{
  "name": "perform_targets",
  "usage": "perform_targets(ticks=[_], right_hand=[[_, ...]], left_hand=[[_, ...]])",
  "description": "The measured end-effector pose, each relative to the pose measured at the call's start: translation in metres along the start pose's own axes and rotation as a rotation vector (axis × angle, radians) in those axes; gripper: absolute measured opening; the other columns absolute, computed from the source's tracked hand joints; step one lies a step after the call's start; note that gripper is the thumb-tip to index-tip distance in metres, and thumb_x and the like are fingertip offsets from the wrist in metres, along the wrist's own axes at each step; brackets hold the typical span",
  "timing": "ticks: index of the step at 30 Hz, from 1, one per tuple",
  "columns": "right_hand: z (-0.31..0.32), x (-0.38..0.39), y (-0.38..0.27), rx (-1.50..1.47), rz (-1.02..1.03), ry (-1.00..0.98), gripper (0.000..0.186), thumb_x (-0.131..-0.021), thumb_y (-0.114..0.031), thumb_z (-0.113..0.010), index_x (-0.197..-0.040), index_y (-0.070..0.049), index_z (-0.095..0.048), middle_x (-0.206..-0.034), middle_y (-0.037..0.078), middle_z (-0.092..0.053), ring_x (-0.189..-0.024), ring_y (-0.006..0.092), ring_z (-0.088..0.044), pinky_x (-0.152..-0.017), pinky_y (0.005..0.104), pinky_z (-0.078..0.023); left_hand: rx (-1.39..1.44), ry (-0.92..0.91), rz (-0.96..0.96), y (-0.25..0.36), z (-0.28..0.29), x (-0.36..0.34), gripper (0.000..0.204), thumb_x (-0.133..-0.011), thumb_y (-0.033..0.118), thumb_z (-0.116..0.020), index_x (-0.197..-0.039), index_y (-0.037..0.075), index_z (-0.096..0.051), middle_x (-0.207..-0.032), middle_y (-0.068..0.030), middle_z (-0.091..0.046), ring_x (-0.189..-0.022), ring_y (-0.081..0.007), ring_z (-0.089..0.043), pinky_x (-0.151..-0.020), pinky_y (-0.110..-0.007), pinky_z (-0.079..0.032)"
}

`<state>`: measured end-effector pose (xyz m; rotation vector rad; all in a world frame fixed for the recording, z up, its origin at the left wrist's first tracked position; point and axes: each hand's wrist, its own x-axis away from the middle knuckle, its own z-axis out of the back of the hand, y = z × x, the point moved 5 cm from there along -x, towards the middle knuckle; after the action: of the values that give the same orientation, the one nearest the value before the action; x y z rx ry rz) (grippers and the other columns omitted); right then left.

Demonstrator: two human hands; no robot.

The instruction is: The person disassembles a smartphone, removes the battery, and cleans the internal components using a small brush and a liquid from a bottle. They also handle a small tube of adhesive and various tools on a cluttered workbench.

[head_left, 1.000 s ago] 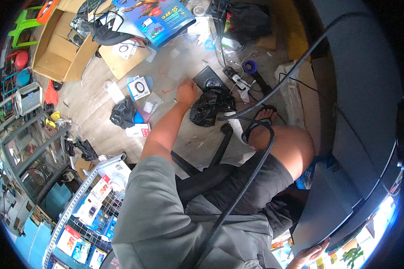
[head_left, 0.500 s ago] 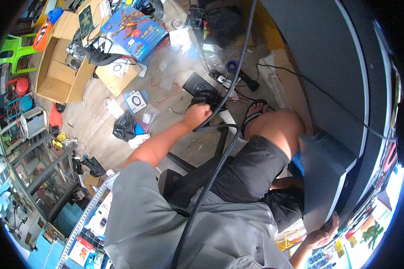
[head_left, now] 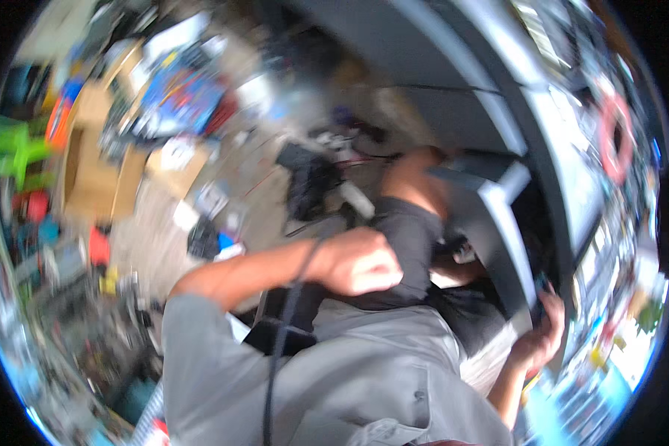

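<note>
My left hand (head_left: pixel 363 264) is closed in a fist above my lap, smeared by motion; what it holds, if anything, is hidden. A dark cable (head_left: pixel 281 346) rises over my shirt to the left wrist. At the lower right, my right hand (head_left: pixel 540 334) has its fingers curled at the near edge of a dark grey drawer (head_left: pixel 490 234), which stands out from a large dark grey desk (head_left: pixel 453 111). My knee is close beside the drawer's far end. The inside of the drawer does not show clearly.
An open cardboard box (head_left: pixel 89 175), a blue printed box (head_left: pixel 178 100) and a black plastic bag (head_left: pixel 202 239) lie on the floor at the left. A black object (head_left: pixel 308 178) sits before my knee. A green plastic chair (head_left: pixel 15 149) stands far left; cluttered shelves line the right.
My left fist has come back from low over the floor to above my lap. The right hand stays at the drawer. The whole view has shifted and blurred.
</note>
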<state>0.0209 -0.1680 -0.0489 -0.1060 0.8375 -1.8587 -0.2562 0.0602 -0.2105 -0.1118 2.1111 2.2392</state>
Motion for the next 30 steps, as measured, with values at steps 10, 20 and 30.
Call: perform_targets(ticks=[10,20,30], right_hand=[[0.022,-0.055,-0.041,-0.292,0.252,0.013,0.015,-0.092,0.0,-0.083,-0.106,0.001,-0.075,-0.1,0.015,-0.077,-0.09,0.0317,-0.075,-0.08,0.0417,-0.061],[0.202,-0.008,0.082,0.281,-0.409,0.445,0.014,-0.099,-0.015,-0.08,-0.104,-0.002,-0.077,-0.097,0.008,-0.074,-0.077,0.0197,-0.065,-0.072,0.0331,-0.054],[0.196,-0.019,0.108,0.583,-0.232,0.413,0.019,-0.092,-0.024,-0.085,-0.099,-0.007,-0.078,-0.1,0.008,-0.073,-0.092,0.0301,-0.072,-0.077,0.0414,-0.058]], left_hand=[[0.1,-0.249,-0.624,0.19,-0.036,-0.157,0.017,-0.086,0.018,-0.066,-0.08,0.003,-0.065,-0.072,-0.0064,-0.051,-0.057,-0.0279,-0.049,-0.053,-0.042,-0.037],[-0.126,-0.256,-0.654,0.227,-0.077,-0.226,0.015,-0.086,0.016,-0.071,-0.081,0.003,-0.072,-0.066,-0.0053,-0.056,-0.054,-0.0234,-0.055,-0.05,-0.036,-0.041],[-0.317,-0.207,-0.714,0.243,-0.106,-0.267,0.008,-0.079,0.008,-0.078,-0.081,0.004,-0.072,-0.066,-0.0041,-0.057,-0.054,-0.0211,-0.056,-0.05,-0.034,-0.04]])
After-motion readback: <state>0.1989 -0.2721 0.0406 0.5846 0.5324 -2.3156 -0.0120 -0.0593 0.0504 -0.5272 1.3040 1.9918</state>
